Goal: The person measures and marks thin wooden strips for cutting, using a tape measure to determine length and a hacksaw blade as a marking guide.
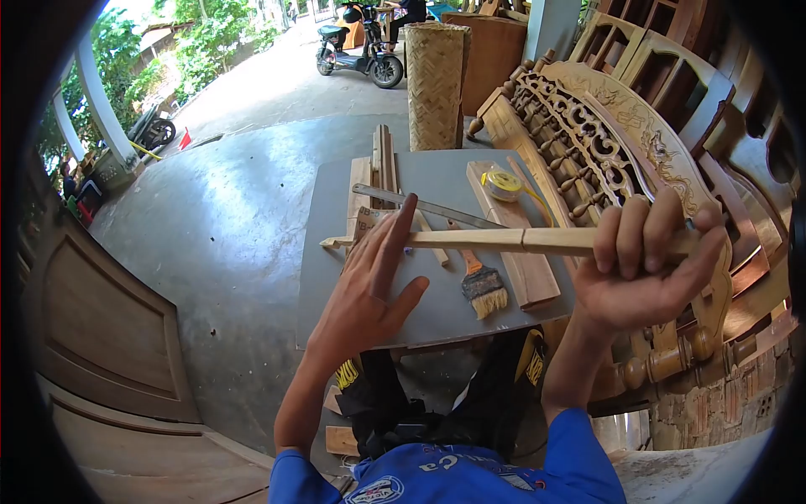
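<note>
A long, pale wooden stick [478, 240] extends sideways over the grey table [332, 298], its notched, pointed end at the left. My right hand [646, 260] is closed around its right part, fingers curled over the wood. Near the pointed end, my left hand [369, 277] holds a brown printed sheet [367, 222], apparently sandpaper, against the stick. Its fingers are nearly straight and its thumb stands apart; the palm side is hidden. Below the stick lies a brush [484, 290] with pale bristles. A metal ruler [437, 208] lies just beyond the stick.
A yellow tape measure [502, 185] sits on a wooden board [525, 260] at the table's right. More wood strips [384, 164] lie at the back. Beyond stands a woven roll [437, 88]. Carved furniture [579, 134] fills the right, and wooden panels [109, 328] the left.
</note>
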A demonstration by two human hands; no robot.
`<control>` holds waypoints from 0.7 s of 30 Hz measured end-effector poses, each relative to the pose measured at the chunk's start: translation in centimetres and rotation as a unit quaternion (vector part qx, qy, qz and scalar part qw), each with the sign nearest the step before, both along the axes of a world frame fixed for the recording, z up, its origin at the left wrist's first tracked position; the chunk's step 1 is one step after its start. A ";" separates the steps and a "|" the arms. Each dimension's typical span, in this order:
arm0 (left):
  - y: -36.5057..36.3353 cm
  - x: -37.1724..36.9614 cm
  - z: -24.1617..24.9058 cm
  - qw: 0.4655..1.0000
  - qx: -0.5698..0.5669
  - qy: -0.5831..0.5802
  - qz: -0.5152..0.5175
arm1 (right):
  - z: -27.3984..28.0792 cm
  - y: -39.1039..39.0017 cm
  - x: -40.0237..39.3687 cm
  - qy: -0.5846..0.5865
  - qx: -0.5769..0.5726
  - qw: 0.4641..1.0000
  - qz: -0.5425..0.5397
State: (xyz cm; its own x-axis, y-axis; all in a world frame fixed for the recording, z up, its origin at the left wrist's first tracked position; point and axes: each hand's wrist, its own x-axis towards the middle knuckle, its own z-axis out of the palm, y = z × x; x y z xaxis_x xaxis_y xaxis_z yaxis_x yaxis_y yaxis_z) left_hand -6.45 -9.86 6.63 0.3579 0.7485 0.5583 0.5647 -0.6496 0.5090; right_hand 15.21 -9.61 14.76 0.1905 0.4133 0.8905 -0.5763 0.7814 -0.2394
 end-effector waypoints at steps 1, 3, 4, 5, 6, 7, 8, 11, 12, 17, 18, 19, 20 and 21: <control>0.2 -0.4 0.2 1.000 -0.012 -0.024 -0.011 | 0.9 0.0 -0.7 -0.021 0.012 1.000 -0.006; 1.7 -2.7 -1.1 0.998 -0.057 -0.040 0.010 | 2.2 1.1 -1.2 -0.028 0.005 1.000 -0.001; 2.5 -3.9 -2.1 0.995 -0.081 -0.048 0.021 | 3.1 1.5 -1.9 -0.012 -0.032 0.999 -0.029; 3.1 -4.7 -3.1 0.995 -0.081 -0.055 0.029 | 4.2 1.8 -2.8 0.004 -0.067 0.996 -0.057; 3.8 -5.5 -4.0 0.994 -0.079 -0.062 0.038 | 5.2 2.4 -3.6 0.000 -0.085 0.991 -0.101; 4.2 -5.9 -4.2 0.994 -0.075 -0.067 0.046 | 6.2 3.0 -4.4 -0.001 -0.102 0.984 -0.146; 4.6 -5.8 -4.3 0.993 -0.067 -0.071 0.060 | 7.2 3.5 -5.1 -0.008 -0.112 0.984 -0.139; 4.2 -2.8 1.0 0.995 0.054 -0.080 -0.001 | 9.3 4.5 -6.9 -0.028 -0.052 0.997 -0.053; 4.0 -1.8 3.0 0.993 0.062 -0.097 -0.021 | 10.0 4.7 -7.4 -0.036 -0.049 0.998 0.010; 4.8 -2.4 4.3 0.987 0.000 -0.158 -0.024 | 11.5 6.6 -10.0 -0.058 -0.062 0.988 -0.126; 5.1 -3.2 2.3 0.985 -0.032 -0.169 0.005 | 11.7 6.7 -10.3 -0.063 -0.064 0.981 -0.174; 6.2 -4.6 -1.1 0.983 -0.055 -0.170 0.040 | 11.8 6.9 -10.6 -0.066 -0.068 0.970 -0.222; 7.0 -5.8 -3.8 0.980 -0.079 -0.168 0.073 | 12.1 7.6 -10.6 -0.073 -0.067 0.971 -0.219; 7.1 -6.2 -4.4 0.976 -0.093 -0.182 0.071 | 12.2 7.6 -10.7 -0.080 -0.068 0.971 -0.216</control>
State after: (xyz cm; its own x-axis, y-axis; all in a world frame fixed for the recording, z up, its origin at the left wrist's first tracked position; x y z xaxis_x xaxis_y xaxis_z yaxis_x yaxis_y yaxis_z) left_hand -12.67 -2.78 2.19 0.0463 0.8770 0.4783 0.4030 -0.4545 0.7944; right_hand 4.47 -1.98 26.94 0.2349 0.4412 0.8661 -0.1494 0.8969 -0.4163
